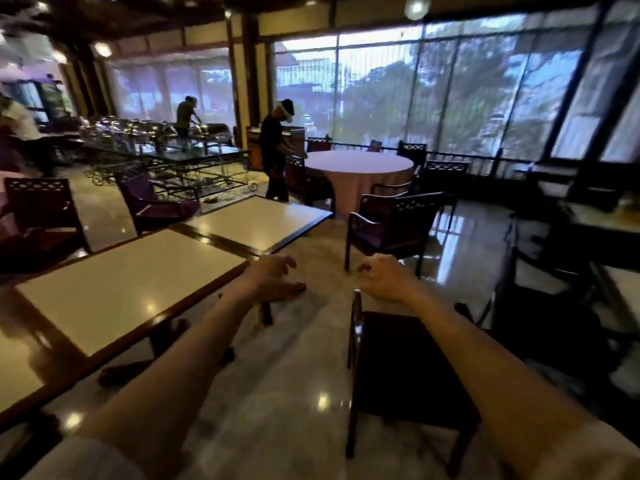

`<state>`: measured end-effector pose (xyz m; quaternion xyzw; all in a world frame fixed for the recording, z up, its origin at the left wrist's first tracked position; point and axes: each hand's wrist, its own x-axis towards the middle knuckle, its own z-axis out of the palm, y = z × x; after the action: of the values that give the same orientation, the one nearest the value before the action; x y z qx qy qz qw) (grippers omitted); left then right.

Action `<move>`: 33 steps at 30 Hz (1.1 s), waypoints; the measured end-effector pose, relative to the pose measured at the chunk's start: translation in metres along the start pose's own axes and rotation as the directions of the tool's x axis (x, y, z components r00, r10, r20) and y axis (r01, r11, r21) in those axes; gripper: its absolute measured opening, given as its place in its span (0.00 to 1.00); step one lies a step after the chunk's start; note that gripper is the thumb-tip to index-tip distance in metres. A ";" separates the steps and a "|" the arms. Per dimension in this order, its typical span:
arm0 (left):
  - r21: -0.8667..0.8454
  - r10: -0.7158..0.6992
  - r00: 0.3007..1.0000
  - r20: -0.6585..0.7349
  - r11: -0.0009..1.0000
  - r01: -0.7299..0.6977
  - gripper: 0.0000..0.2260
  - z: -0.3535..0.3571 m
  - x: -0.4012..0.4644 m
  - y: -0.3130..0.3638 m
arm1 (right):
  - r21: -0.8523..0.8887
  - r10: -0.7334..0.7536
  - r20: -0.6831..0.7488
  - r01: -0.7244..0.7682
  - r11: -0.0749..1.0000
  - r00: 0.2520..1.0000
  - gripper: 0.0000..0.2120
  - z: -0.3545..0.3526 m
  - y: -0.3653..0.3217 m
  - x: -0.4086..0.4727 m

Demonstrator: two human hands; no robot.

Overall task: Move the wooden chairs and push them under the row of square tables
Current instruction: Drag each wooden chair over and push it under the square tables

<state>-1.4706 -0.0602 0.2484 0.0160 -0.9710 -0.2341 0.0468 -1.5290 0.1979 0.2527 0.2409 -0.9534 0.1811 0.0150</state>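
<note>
Both arms reach forward over the floor, and neither hand grasps anything: the left hand (275, 277) hangs with fingers spread and loosely curled just off the near corner of the middle square table (131, 285), and the right hand (382, 277) is half-curled, released, above the top corner of the nearest wooden chair (401, 375). Taking that middle table as the landmark, the nearest chair stands out in the aisle on the table's right, apart from its edge, with a strip of bare floor (294, 393) between them; the chair lies directly below and just behind the right hand, so the right hand is clearly the closer of the two, while the left would have to cross the aisle to reach it. Its orientation is hard to read in the dark. A second wooden chair (391, 225) stands beyond the table's far right corner, out from the far square table (258, 221), ahead of both hands and well apart from them. The row of tables runs away to the upper right, so either chair, by my judgement, must travel leftward, across that line, to slide under.
</note>
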 end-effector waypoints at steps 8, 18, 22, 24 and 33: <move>-0.047 0.363 0.926 0.100 0.932 -0.360 0.20 0.104 0.100 0.167 | -0.024 0.341 -0.140 -0.348 0.937 0.929 0.19 -0.070 0.167 -0.076; -0.065 0.439 0.887 0.144 0.898 -0.434 0.21 0.177 0.213 0.217 | -0.004 0.418 -0.157 -0.423 0.906 0.895 0.19 -0.069 0.273 -0.024; -0.077 0.406 0.891 0.203 0.914 -0.399 0.21 0.208 0.254 0.209 | 0.018 0.449 -0.074 -0.449 0.893 0.891 0.19 -0.043 0.308 0.014; -0.077 0.393 0.884 0.253 0.919 -0.387 0.21 0.232 0.273 0.201 | 0.036 0.476 -0.022 -0.476 0.879 0.879 0.18 -0.022 0.326 0.029; 0.084 0.156 0.816 0.557 0.967 -0.242 0.28 0.353 0.285 0.166 | -0.136 0.488 0.369 -0.473 0.870 0.791 0.25 0.076 0.420 0.046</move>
<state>-1.7907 0.2326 0.0354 -0.1494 -0.9550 -0.1487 -0.2087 -1.7605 0.4938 0.0447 0.0218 -0.9695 0.1098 -0.2181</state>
